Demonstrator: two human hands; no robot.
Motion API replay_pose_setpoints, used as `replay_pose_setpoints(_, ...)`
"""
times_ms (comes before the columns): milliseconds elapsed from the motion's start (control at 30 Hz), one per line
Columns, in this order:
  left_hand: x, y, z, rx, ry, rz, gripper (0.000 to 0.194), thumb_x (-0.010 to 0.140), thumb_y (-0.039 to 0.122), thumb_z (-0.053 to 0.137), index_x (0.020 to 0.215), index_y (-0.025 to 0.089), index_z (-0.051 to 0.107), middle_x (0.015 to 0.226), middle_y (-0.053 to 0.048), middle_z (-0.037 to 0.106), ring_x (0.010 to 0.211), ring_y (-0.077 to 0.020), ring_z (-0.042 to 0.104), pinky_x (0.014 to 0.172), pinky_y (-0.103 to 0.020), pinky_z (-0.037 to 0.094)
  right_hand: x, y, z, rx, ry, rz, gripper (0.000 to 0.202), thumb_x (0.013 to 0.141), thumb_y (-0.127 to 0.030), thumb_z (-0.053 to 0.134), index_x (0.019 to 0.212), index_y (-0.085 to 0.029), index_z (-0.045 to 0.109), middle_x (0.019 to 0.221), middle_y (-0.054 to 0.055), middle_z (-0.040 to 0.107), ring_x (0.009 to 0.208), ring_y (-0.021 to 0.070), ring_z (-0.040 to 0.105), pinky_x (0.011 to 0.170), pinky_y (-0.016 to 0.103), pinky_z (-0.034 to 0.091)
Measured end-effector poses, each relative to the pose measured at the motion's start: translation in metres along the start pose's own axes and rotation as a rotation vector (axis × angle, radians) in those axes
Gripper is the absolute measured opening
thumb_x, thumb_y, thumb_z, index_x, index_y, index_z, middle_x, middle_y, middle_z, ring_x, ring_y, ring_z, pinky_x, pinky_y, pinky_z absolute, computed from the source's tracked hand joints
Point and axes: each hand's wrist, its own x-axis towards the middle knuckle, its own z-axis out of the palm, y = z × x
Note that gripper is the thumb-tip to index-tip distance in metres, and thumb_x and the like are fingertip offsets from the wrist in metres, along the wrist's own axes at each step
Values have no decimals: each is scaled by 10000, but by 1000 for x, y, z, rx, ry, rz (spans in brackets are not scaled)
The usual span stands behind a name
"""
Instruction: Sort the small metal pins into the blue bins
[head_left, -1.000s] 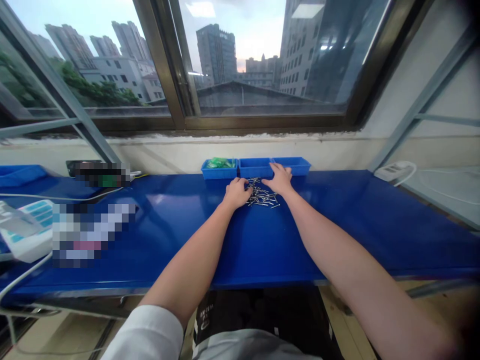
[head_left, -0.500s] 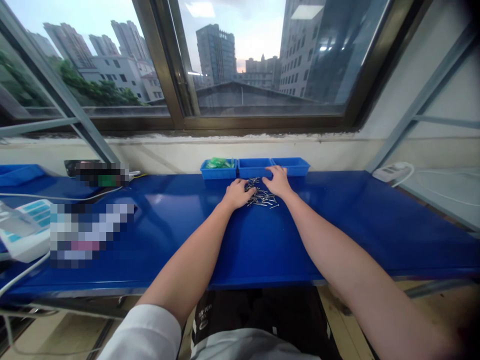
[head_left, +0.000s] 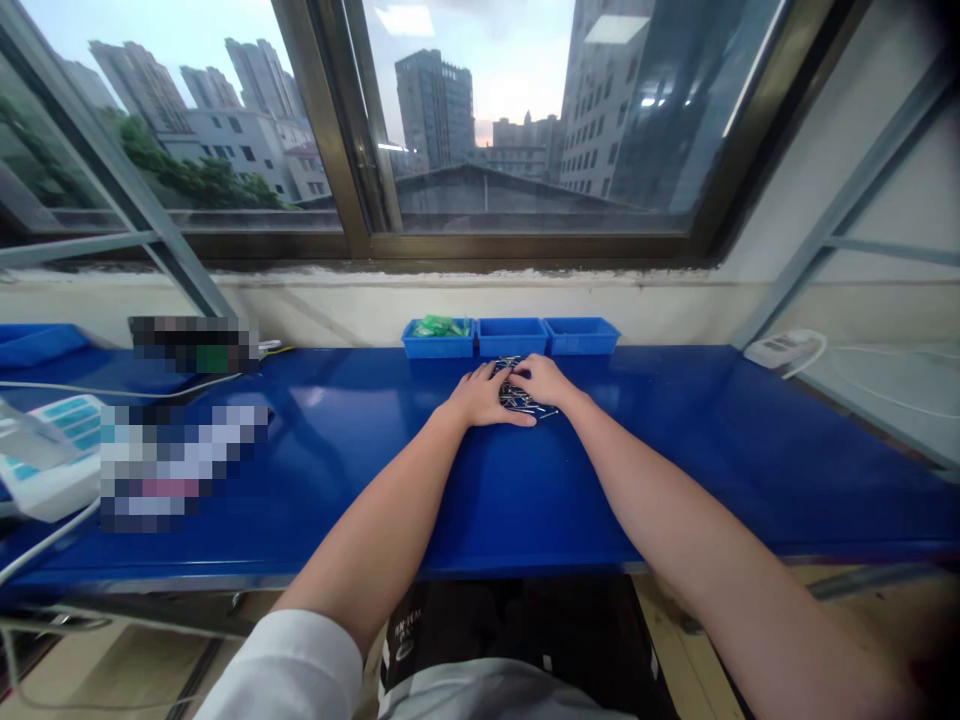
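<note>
A loose pile of thin metal screws or nails (head_left: 517,398) lies on the blue table (head_left: 525,490). My left hand (head_left: 484,397) rests at the pile's left side, fingers spread and thumb stretched along its near edge. From the right, my right hand (head_left: 544,380) reaches over the pile with its fingers curled down; what they hold, if anything, is too small to make out. Behind the pile stand three blue bins in a row: the left bin (head_left: 439,347) contains green packets (head_left: 442,326), while nothing shows in the middle bin (head_left: 512,338) or the right bin (head_left: 581,337).
On the left are a white device with blue-green keys (head_left: 52,450), blurred items, cables and another blue tray (head_left: 41,345). A white power strip (head_left: 784,345) with a cable lies at the back right. Grey metal frames flank the window.
My right hand has moved left and down from near the bins onto the pile, its fingers curling. My left hand has shifted slightly right and spread, its thumb extending along the near edge.
</note>
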Motion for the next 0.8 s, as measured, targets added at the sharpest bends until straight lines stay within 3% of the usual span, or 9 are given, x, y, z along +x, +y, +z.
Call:
replay_pose_setpoints(200,2,2,2,19,69,-5,1048,605,856,438,1412,195,333,1475,-137,326,1361,-327,277,1096,-446,245,0,3,3,149,72,38,174,768,-327,635,826,-176,700,861,54,638,778,158,570,743,270,416)
replay_pose_setpoints(333,4,3,2,32,69,-28,1008,627,850,420,1397,203,357,1470,-135,337,1353,-316,300,1094,-438,253,1,3,3,203,110,56,147,719,-314,678,748,-170,668,821,34,627,753,153,556,707,272,414)
replay_pose_setpoints(567,6,2,3,16,96,-1,982,641,840,426,1371,184,394,1433,-147,394,1327,-316,343,1079,-444,272,1,2,0,315,49,80,115,709,-250,670,789,-171,693,783,15,678,690,137,580,695,271,433)
replay_pose_setpoints(800,6,2,3,2,105,4,907,663,802,459,1332,190,434,1402,-130,441,1303,-314,380,1061,-451,295,1,3,-2,261,44,61,91,740,-232,651,760,-183,726,797,30,713,727,160,628,698,272,446)
